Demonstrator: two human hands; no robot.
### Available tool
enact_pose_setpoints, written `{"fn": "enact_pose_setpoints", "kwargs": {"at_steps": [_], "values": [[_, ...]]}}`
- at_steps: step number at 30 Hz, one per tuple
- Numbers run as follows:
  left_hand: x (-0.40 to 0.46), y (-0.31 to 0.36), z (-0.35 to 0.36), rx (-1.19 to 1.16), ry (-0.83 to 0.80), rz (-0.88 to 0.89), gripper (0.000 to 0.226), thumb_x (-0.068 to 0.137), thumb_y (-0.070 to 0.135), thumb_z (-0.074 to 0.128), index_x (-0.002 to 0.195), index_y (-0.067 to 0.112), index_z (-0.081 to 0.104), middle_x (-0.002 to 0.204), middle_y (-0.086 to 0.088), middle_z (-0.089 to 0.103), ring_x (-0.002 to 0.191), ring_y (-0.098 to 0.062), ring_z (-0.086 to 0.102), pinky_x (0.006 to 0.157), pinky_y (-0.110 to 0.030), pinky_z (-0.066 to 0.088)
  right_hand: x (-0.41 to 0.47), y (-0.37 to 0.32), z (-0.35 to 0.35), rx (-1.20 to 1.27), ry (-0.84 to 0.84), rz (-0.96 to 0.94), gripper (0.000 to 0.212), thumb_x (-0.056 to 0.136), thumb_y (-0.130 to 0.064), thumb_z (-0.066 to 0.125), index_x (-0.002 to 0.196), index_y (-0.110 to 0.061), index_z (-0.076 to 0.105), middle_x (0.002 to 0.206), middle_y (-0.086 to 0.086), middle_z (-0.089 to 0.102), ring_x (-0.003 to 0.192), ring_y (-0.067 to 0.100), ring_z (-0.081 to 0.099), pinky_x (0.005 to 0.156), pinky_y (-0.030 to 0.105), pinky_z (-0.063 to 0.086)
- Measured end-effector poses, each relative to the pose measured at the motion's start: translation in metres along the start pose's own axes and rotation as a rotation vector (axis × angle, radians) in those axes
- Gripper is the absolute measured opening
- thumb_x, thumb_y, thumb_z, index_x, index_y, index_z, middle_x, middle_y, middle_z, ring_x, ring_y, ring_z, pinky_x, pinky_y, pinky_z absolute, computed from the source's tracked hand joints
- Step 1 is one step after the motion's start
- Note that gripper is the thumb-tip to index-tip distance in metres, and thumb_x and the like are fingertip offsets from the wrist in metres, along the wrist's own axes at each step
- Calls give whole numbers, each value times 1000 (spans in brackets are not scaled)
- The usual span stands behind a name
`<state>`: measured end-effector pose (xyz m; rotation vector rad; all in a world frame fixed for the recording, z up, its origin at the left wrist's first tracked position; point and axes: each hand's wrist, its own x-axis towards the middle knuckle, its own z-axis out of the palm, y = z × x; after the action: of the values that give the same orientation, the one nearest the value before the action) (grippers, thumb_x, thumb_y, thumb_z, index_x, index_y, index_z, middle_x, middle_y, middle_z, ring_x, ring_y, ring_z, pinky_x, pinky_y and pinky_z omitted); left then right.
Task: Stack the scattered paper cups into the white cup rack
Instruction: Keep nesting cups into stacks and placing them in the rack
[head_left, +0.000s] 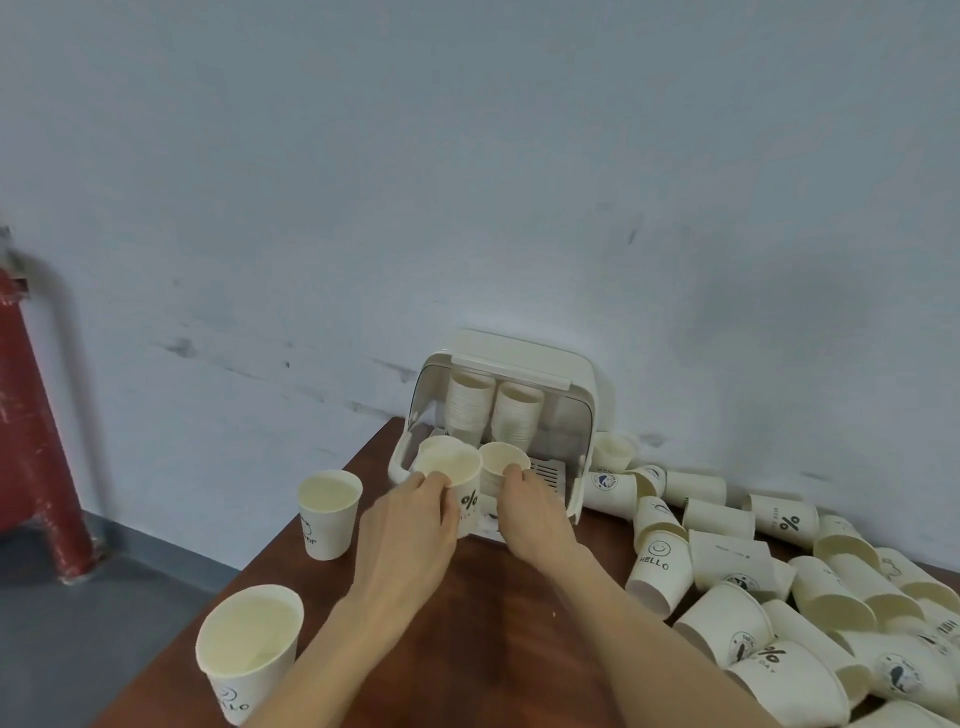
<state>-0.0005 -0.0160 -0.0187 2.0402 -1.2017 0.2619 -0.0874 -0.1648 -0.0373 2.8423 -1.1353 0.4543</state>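
**Two hands, two cups, at the mouth of the rack**

A pale wall (467, 156) fills the upper part of the view; a red pipe (31, 431) stands at the far left on a grey floor (78, 649); a brown wooden table (467, 649) runs from the lower edge up to the wall.

The white cup rack (524, 364) sits on the table against the wall, its front open toward the person; two tall stacks of cups (493, 405) stand side by side inside it.

A heap of loose paper cups (779, 597) lies on the table to the right of the rack, most on their sides, some touching the rack's right wall; prints read "HELLO" and "%".

Two upright cups stand apart on the left: a near cup (249, 649) at the table edge; a farther cup (328, 512) beside the left hand.

The left hand (410, 525) grips a cup with a percent mark (452, 470), fingers curled round its side; the right hand (530, 512) pinches the rim of a smaller-looking cup (503, 457); both cups are upright, touching each other, at the rack's open front.
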Motion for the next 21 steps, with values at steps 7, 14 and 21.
{"fn": "enact_pose_setpoints", "kwargs": {"at_steps": [7,14,21], "values": [[54,-5,5,56,107,-79,27,100,25,37,97,10,59,89,-7,59,79,-32,56,63,-39,43,-1,2,1,-3,-2,-33,23,91,-7,48,114,-5,45,114,13,57,104,31,54,75,33,35],[80,-11,25,108,55,-54,19,100,17,39,102,8,56,97,-8,58,82,-29,55,63,-35,37,6,4,-3,32,-53,3,23,91,-8,50,113,-5,45,113,13,58,102,31,56,70,31,31],[85,-19,35,217,-89,-63,25,91,5,44,112,10,55,111,-7,58,94,-31,59,71,-37,45,6,3,-4,-19,-53,-6,27,90,-9,54,115,-6,44,113,12,58,100,32,59,68,33,32]]}}
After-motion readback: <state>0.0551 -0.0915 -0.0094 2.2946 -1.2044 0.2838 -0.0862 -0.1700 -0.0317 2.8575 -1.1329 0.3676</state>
